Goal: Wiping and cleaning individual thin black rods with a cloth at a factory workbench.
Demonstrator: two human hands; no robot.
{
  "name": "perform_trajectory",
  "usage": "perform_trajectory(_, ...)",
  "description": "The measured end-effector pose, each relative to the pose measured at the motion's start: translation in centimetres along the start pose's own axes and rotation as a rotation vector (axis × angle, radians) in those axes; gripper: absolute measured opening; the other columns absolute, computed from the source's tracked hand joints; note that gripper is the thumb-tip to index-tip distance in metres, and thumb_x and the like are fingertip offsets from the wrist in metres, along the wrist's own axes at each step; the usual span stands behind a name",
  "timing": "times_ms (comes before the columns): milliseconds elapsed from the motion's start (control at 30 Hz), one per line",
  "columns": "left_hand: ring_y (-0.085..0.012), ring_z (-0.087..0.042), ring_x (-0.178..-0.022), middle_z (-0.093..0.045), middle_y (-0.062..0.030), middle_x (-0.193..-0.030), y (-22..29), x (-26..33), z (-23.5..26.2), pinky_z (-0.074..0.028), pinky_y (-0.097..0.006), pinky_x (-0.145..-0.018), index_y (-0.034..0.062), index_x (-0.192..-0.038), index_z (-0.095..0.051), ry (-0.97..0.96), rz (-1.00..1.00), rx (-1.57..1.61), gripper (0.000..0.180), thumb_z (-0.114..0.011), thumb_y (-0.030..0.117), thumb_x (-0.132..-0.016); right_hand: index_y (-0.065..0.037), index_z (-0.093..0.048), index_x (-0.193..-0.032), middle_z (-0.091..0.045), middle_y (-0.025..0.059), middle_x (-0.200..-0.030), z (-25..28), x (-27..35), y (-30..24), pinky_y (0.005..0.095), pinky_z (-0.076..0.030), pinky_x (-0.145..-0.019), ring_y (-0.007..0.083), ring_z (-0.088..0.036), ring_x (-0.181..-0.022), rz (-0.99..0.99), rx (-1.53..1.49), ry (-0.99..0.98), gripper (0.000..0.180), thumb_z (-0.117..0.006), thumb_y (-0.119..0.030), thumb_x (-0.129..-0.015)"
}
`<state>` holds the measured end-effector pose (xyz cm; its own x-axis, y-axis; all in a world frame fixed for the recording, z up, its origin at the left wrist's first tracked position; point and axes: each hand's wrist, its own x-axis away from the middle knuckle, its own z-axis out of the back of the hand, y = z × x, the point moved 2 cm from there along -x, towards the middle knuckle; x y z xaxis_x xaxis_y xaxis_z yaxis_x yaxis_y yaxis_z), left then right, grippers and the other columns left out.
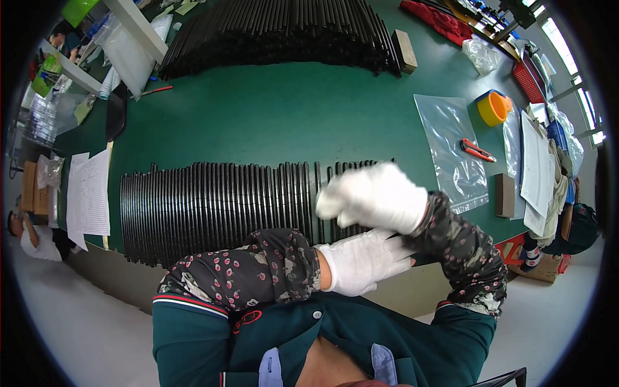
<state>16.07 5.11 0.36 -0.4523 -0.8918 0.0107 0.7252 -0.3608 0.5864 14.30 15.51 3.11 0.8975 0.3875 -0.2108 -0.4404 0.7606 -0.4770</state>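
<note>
A long row of black rods [213, 209] lies side by side near the front of the green table [277, 116]. Toward the row's right end, narrow gaps set a few rods apart. My left hand [361, 261], in a white glove, stretches flat to the right at the near ends of these rods, fingers extended. Just beyond it, my right hand [377, 197], also gloved in white, hovers over or touches the right end of the row. Its fingers are bent and smeared by motion, so I cannot tell whether they grip a rod. It hides several rods beneath it.
A large pile of black rods [284, 39] lies at the far side beside a block [405, 51]. At right are a clear plastic bag [445, 142], a red cutter [477, 150], a tape roll [492, 109] and a brown block [505, 195]. Paper sheets [90, 193] lie at left.
</note>
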Motion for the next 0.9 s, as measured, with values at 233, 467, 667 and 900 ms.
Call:
perform_trajectory(233, -0.0301, -0.032, -0.136, -0.040, -0.0172, -0.141, -0.1, -0.5, -0.4, -0.024, -0.045, -0.114, 0.0018, -0.132, -0.047, 0.089, -0.092, -0.150, 0.072, -0.072, 0.029, -0.070, -0.006, -0.059, -0.090, -0.066, 0.0049, -0.080, 1.5, -0.1, 6.7, 0.0304, -0.055, -0.065, 0.0221, -0.067, -0.072, -0.426, -0.204, 0.288, 0.017, -0.066, -0.022, -0.087)
perform_trajectory(467, -0.0293, -0.034, -0.135, -0.042, -0.0173, -0.139, 0.3, -0.7, -0.1, -0.024, -0.044, -0.114, 0.0015, -0.130, -0.048, 0.127, -0.073, -0.098, 0.072, -0.073, 0.030, -0.069, -0.013, -0.061, -0.090, -0.064, 0.0019, -0.074, -0.6, 0.0, 3.5, 0.0314, -0.054, -0.061, 0.0203, -0.067, -0.068, -0.142, 0.323, 0.108, 0.022, -0.073, -0.023, -0.074)
perform_trajectory(667, -0.0320, -0.036, -0.131, -0.043, -0.0171, -0.137, -0.1, -0.6, -1.0, -0.025, -0.044, -0.113, 0.0014, -0.128, -0.050, 0.089, -0.008, -0.004, 0.070, -0.073, 0.030, -0.068, -0.015, -0.058, -0.084, -0.059, 0.0043, -0.067, 0.2, 0.0, 0.2, 0.0314, -0.053, -0.059, 0.0222, -0.065, -0.065, -0.046, -0.004, -0.065, 0.028, -0.076, -0.020, -0.064)
perform_trajectory(900, -0.0311, -0.036, -0.132, -0.042, -0.0169, -0.138, -0.4, -1.3, -0.2, -0.026, -0.046, -0.112, 0.0033, -0.129, -0.050, 0.116, -0.112, -0.189, 0.069, -0.073, 0.029, -0.069, -0.010, -0.056, -0.083, -0.065, 0.0035, -0.077, 2.0, 1.4, 6.2, 0.0341, -0.053, -0.061, 0.0248, -0.066, -0.072, -0.259, 0.170, 0.285, 0.017, -0.068, -0.022, -0.082)
